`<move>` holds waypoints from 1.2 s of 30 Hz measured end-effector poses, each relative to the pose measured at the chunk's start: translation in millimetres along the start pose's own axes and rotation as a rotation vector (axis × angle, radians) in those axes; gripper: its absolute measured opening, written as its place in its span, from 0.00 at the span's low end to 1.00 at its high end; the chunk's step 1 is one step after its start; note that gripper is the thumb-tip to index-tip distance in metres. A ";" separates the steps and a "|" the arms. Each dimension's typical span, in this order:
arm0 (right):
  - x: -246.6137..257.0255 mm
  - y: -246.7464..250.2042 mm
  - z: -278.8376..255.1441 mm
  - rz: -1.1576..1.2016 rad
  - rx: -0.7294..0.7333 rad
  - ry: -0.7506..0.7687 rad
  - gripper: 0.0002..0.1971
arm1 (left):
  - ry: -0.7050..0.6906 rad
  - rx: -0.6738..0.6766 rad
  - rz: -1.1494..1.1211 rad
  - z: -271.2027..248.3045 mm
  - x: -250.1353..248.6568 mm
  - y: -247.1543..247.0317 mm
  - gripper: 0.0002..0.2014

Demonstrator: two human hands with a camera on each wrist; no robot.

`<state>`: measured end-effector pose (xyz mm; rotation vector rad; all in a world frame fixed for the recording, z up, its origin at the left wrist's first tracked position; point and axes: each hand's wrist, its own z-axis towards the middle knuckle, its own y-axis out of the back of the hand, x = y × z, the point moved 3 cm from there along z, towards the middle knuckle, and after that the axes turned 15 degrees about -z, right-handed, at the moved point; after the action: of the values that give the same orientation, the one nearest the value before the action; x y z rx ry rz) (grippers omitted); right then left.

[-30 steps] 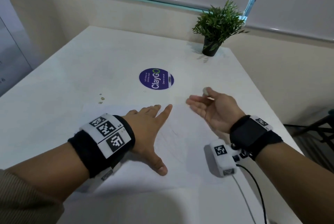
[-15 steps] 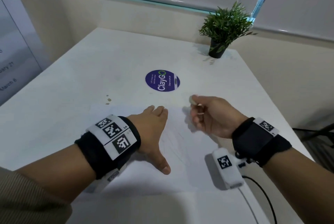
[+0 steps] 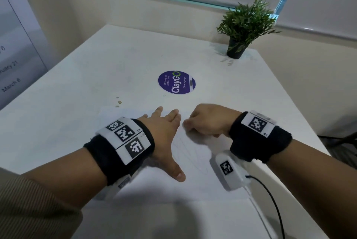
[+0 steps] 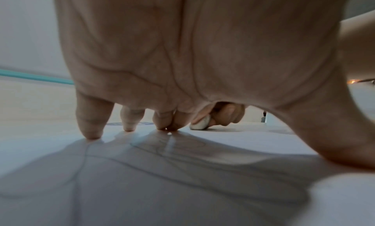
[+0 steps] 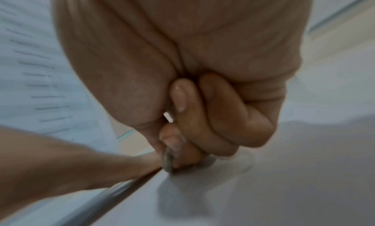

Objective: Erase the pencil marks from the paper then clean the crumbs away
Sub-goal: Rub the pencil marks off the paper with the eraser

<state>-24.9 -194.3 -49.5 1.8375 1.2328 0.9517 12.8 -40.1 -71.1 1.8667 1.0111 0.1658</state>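
A white sheet of paper (image 3: 195, 163) with faint pencil lines lies on the white table (image 3: 116, 61). My left hand (image 3: 164, 132) presses flat on the paper, fingers straight and thumb spread toward me. My right hand (image 3: 204, 121) is curled, pinching a small whitish eraser (image 4: 199, 124) whose lower end touches the paper just right of my left fingertips. In the right wrist view the eraser (image 5: 168, 163) shows grey between thumb and fingers, blurred. In the left wrist view the pencil lines (image 4: 125, 162) run under my palm.
A round purple ClayGo sticker (image 3: 176, 82) lies beyond the hands. A few small crumbs (image 3: 119, 102) sit on the table left of the paper's far edge. A potted plant (image 3: 241, 32) stands at the back right corner. The table's right edge is near my right wrist.
My right hand turned palm-down from an open, raised pose, closed on the eraser and came down to the paper beside my left fingers. The left hand stayed flat on the sheet.
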 end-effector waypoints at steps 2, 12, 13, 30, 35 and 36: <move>-1.8 3.1 2.5 0.003 -0.071 -0.031 0.22 | 0.003 0.001 0.008 0.1 -0.6 0.0 0.81; 9.5 -3.0 3.8 -0.032 -0.067 -0.014 0.20 | 0.009 0.013 0.010 -1.9 -0.3 1.6 0.80; 11.6 -5.1 1.5 -0.021 -0.043 0.002 0.20 | 0.009 0.021 0.009 -1.4 0.2 1.5 0.80; -2.3 -5.9 -9.0 -0.030 -0.079 -0.009 0.22 | 0.015 0.039 0.011 0.3 0.5 -0.8 0.80; 1.6 -13.7 -13.7 -0.080 -0.061 0.039 0.24 | 0.019 0.047 0.008 -0.5 0.8 -0.3 0.79; -2.3 -11.6 -13.9 -0.064 -0.071 0.021 0.25 | 0.018 0.049 0.009 -0.4 0.3 -0.2 0.79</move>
<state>-42.5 -190.9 -53.3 1.7272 1.2464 0.9694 12.8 -39.6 -71.1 1.9170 1.0271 0.1646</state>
